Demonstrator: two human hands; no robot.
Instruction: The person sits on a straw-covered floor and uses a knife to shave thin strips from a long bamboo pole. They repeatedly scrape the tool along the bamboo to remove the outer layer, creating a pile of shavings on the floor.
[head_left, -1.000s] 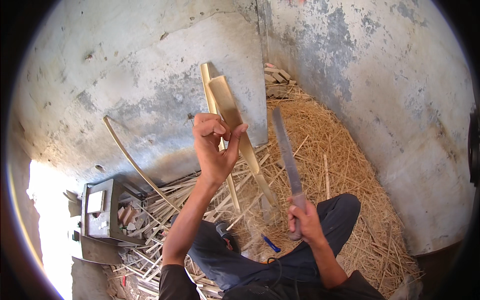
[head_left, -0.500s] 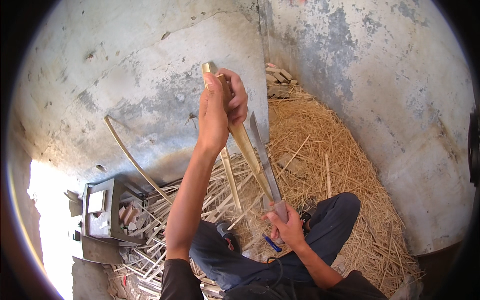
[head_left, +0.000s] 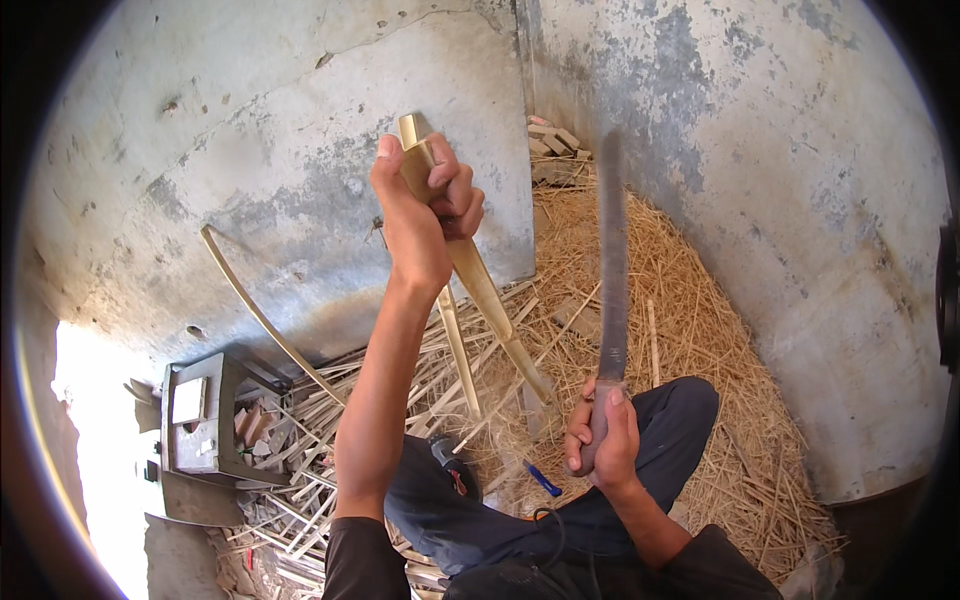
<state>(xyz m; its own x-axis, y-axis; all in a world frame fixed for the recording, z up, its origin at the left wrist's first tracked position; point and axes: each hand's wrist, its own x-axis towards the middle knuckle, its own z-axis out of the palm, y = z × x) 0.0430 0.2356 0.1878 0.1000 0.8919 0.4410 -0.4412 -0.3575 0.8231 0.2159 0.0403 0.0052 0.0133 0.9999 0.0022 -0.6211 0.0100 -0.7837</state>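
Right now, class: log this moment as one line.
left hand: grips bamboo strip | right hand: holds long blade upright | blade clear of strip

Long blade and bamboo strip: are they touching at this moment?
Apart. The head view shows the long blade raised in the right hand, with straw showing between it and the bamboo strip gripped by the left hand.

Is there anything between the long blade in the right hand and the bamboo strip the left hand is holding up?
Nothing visible. The blade in the right hand stands apart from the bamboo strip gripped by the left hand; only open air lies between.
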